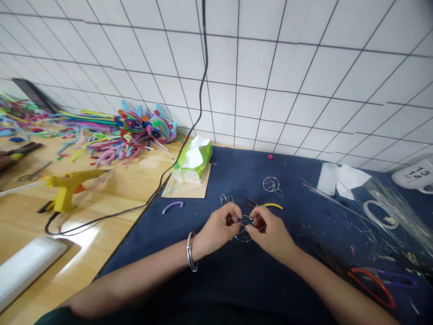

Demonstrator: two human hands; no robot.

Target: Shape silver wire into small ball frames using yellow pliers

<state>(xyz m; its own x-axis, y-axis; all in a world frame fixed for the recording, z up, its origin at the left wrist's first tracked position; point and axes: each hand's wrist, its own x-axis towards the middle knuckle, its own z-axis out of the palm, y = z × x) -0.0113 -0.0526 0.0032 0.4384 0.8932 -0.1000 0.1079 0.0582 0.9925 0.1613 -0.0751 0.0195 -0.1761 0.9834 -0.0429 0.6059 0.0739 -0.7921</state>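
My left hand (221, 226) and my right hand (271, 229) meet over the dark blue cloth. Both pinch a small round wire frame (244, 235) between thumb and fingers, one at each side of it. Fine detail between the fingertips is too small to make out. Just behind my hands lie pliers with a yellow handle (273, 206), partly hidden by my right hand. Farther back rests another round wire piece (271, 184) with crossing wires. A little loose bundle of thin wire (226, 198) is near my left fingers.
Left of the cloth, a yellow glue gun (67, 187) lies on the wooden table, its black cord (162, 177) crossing toward the wall. A tissue pack (194, 160) sits at the back. On the right are long wires (399, 203), red-handled scissors (370, 286) and a white mug (414, 174).
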